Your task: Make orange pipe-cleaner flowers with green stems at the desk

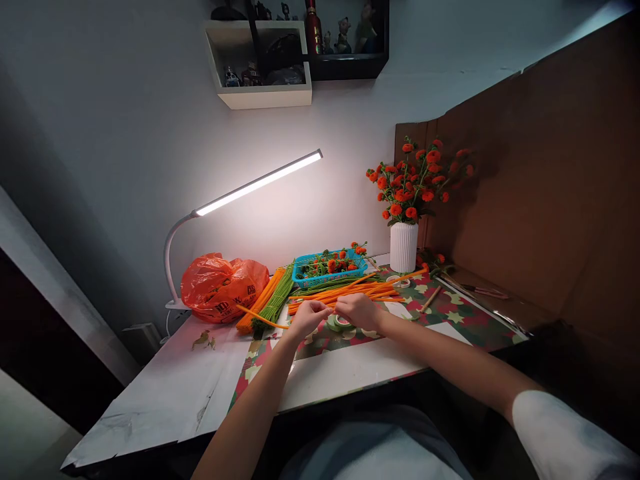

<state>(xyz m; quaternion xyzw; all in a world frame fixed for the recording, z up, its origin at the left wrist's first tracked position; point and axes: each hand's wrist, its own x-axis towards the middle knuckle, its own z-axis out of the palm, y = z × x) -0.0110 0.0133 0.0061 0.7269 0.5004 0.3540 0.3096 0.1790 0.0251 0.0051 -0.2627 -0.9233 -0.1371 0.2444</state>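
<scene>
My left hand (309,318) and my right hand (357,311) meet fingertip to fingertip above the table, both with closed fingers. An orange fuzzy stem (263,317) runs from my left hand out to the left, its far end raised over the bundles. What the fingertips pinch between them is too small to make out. Just below my right hand lies a roll of green tape (340,323). Behind the hands, loose orange stems (370,291) are spread in a pile.
An orange plastic bag (220,287), orange and green stem bundles (276,303) and a lit lamp (260,181) are at left. Behind sits a blue basket (306,278) of flowers. A white vase (403,247) of orange flowers, pliers (486,291) and cardboard (540,180) are right.
</scene>
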